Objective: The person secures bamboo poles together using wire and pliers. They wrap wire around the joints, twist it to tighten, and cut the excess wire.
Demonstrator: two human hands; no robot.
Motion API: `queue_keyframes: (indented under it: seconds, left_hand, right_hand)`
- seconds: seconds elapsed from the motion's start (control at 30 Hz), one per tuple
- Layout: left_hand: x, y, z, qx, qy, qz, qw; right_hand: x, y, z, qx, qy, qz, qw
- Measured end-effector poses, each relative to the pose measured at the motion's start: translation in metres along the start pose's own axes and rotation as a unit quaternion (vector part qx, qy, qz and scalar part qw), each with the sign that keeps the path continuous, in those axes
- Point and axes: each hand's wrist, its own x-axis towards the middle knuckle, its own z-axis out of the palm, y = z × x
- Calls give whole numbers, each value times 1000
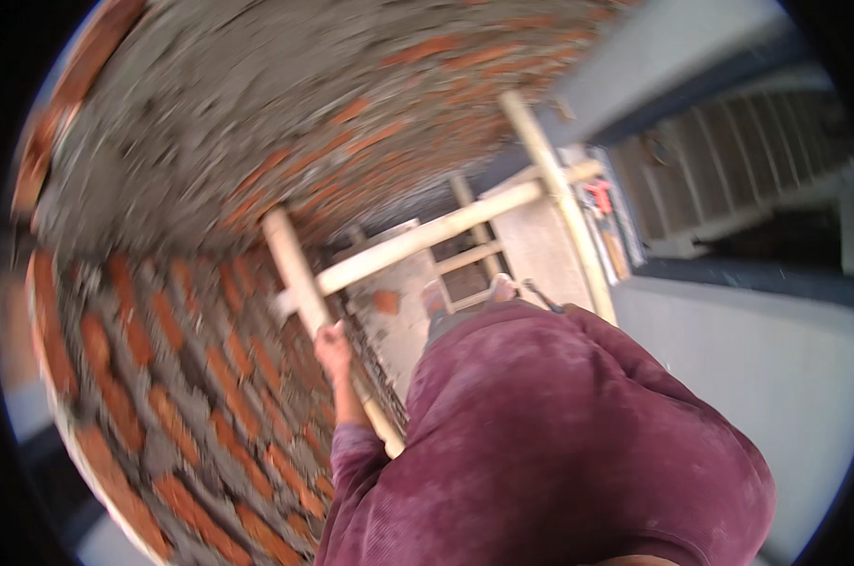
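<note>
I saw my left hand (pixel 332 341) closed around a pale wooden pole (pixel 300 274), one upright of a scaffold (pixel 465 222) standing against a brick wall (pixel 163 377). The grip wrapped the pole about halfway up its visible length, just below where a horizontal rail (pixel 427 238) crossed it. My maroon sleeve (pixel 351 472) came up from the lower edge to that hand.

I could not find my right hand; the maroon shirt (pixel 578 434) filled the lower middle and right of the view and hid that side, so I cannot tell its state.

The wall filled the left and top of the view, red bricks with grey mortar between them, the upper part coated with rough grey plaster (pixel 257 94). The pole lay just beside the wall. A second upright (pixel 554 189) rose to the right of the rail, near a grey wall (pixel 729 349). Far below, between the uprights, my feet (pixel 465 297) showed on a plank, blurred. A stair (pixel 729 160) ran at the upper right, well apart from the pole.
</note>
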Motion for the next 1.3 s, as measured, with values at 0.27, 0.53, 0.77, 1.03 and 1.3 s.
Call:
queue_keyframes:
  seconds: [0.27, 0.53, 0.77, 1.03, 1.3]
  left_hand:
    - [10, -38, 73, -269, -220, -49, 936]
    - [27, 126, 167, 171, -430, 189, 866]
    - [34, 255, 310, 330, -393, 331, 792]
    - [40, 230, 414, 411, -415, 266, 767]
    - [36, 251, 428, 479, -420, 213, 741]
  right_hand:
    - [-12, -24, 18, 95, 27, 27, 995]
    - [-58, -9, 24, 275, 132, -10, 952]
    - [-49, 34, 89, 287, 141, -63, 945]
    - [-77, 61, 116, 345, 17, 14, 938]
    - [-71, 91, 116, 341, 16, 36, 939]
